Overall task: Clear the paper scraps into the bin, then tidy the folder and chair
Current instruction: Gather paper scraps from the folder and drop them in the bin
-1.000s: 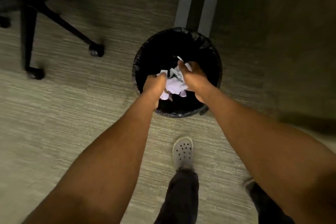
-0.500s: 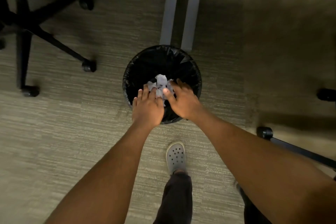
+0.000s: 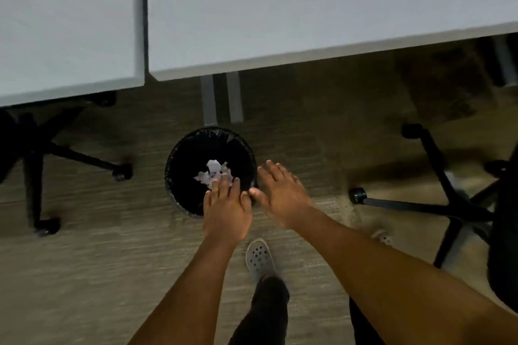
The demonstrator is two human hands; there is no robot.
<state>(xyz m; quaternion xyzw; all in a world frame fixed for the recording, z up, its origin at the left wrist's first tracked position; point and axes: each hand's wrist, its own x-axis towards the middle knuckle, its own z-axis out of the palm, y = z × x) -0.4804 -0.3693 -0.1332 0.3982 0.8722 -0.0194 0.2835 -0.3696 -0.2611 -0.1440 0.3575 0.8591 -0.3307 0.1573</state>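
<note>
A round black bin with a black liner stands on the carpet below the desk edge. Crumpled white paper scraps lie inside it. My left hand hovers flat over the bin's near rim, fingers spread, holding nothing. My right hand is flat and open just right of the bin, also empty. A black office chair stands at the right, its wheeled base showing. No folder is in view.
Two white desk tops fill the upper part, with grey desk legs behind the bin. A second chair's black wheeled base is at the left. My grey shoe stands just below the bin.
Both hands held the paper scraps over the bin, then let them go; the scraps now lie in the bin. My hands have risen and opened, and my view has pulled up to show the desks.
</note>
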